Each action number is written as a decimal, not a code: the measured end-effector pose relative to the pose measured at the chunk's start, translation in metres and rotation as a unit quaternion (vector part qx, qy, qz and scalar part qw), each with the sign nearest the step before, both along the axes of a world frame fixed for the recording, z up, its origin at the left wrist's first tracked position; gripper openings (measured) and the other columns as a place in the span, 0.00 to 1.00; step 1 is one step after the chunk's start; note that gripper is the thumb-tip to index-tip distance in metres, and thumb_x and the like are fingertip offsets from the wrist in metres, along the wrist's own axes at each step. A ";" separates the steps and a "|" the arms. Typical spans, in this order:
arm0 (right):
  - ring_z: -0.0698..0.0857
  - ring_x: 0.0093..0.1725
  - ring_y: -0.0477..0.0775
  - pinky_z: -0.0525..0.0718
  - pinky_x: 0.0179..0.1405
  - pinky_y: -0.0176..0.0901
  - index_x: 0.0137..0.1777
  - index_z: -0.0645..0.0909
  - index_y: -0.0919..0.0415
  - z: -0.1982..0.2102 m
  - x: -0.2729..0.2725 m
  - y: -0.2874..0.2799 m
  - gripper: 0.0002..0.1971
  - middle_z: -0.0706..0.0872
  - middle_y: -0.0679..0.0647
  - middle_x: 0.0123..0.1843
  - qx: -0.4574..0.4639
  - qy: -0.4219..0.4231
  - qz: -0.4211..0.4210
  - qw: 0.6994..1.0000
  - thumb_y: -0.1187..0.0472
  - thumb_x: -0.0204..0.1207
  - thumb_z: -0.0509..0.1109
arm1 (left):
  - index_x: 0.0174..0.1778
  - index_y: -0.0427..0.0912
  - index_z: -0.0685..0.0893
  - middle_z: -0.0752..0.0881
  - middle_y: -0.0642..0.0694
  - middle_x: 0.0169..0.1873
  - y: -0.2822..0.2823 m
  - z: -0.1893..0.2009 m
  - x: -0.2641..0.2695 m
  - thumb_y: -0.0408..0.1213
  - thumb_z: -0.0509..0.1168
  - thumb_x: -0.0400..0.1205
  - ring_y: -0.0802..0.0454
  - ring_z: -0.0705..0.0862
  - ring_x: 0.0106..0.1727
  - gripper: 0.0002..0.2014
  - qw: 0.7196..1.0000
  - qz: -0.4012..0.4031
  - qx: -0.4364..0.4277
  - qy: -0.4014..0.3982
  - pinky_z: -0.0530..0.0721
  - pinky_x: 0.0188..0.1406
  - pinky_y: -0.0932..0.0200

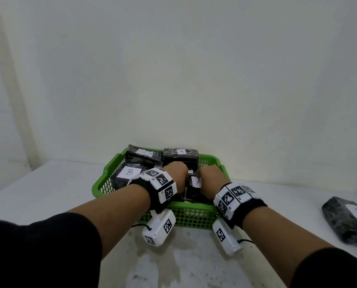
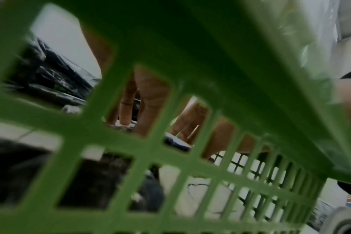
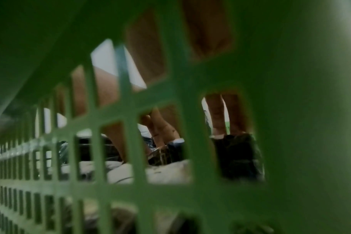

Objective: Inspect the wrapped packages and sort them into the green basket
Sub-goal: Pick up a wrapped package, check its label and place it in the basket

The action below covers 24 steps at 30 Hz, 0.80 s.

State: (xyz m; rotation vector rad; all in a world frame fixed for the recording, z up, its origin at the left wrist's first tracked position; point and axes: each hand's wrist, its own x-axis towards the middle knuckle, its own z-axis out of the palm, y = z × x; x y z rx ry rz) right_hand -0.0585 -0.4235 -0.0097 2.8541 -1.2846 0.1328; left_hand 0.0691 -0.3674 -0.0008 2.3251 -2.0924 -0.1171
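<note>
I'm reaching both hands into the green basket (image 1: 174,217), which is sitting near the middle of the counter (image 1: 48,194), toward its back edge. My left hand (image 1: 176,173) and right hand (image 1: 211,177) are pressing down side by side on a wrapped pkg w/ an "A" label (image 1: 196,183) at the basket's front right part. In the head view my knuckles are bending over the pkg, but I can't tell whether either grip is actually closing on it or just touching; the wrist views are looking thru the green mesh, showing fingers (image 2: 152,101) pointing down onto dark wrap, fingers (image 3: 216,115) likewise on the right side, too blurry to judge. Other pkgs are lying in the basket: one w/ a "B" label (image 1: 128,173) at the left, two more w/ "A" labels stacked at the back, back-left pkg (image 1: 142,153) and back-right pkg (image 1: 180,155), both rising above the rim. One more dark wrapped pkg (image 1: 348,221) is lying outside the basket, near the counter's right edge, well apart from my hands.
</note>
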 end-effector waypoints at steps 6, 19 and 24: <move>0.88 0.54 0.69 0.82 0.47 0.50 0.48 0.84 0.72 -0.002 0.000 0.003 0.10 0.87 0.68 0.47 0.046 0.010 0.005 0.999 0.64 0.85 0.67 | 0.64 0.39 0.92 0.90 0.40 0.62 0.004 0.002 0.002 0.34 0.82 0.75 0.41 0.89 0.60 0.20 0.998 -0.005 -0.020 0.052 0.87 0.62 0.54; 0.87 0.63 0.68 0.86 0.59 0.54 0.62 0.83 0.68 0.000 0.004 0.001 0.11 0.87 0.67 0.64 0.023 0.031 -0.010 0.999 0.69 0.83 0.67 | 0.56 0.38 0.94 0.92 0.39 0.54 0.003 0.000 0.002 0.36 0.83 0.72 0.41 0.91 0.55 0.17 0.999 -0.002 -0.012 0.034 0.91 0.59 0.48; 0.87 0.64 0.68 0.83 0.56 0.51 0.67 0.84 0.71 0.000 0.000 0.006 0.15 0.89 0.67 0.63 0.034 0.040 -0.005 0.999 0.64 0.86 0.65 | 0.64 0.40 0.92 0.90 0.39 0.60 0.003 0.001 0.000 0.33 0.79 0.76 0.40 0.89 0.60 0.18 0.999 -0.001 -0.017 0.046 0.89 0.62 0.49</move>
